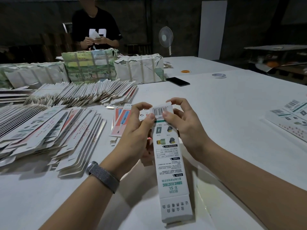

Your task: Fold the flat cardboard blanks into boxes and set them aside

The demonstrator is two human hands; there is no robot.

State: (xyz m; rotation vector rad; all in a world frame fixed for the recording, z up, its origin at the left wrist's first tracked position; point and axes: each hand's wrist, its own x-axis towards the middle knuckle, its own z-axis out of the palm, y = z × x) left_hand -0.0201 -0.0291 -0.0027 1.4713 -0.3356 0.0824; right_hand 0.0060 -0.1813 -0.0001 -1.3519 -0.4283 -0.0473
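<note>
Bare forearms; grey mesh wristband (103,177) on the left wrist.

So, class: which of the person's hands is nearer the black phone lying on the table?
Right. The right hand grips the box on the side toward the phone; the left hand grips its far side.

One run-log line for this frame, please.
step: closing far end | left hand, right hand: gripping box | near flap: open

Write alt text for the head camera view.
Both hands, left hand and right hand, grip the far end of a long white box above a white table. Flat cardboard blanks lie stacked to the left.
</note>
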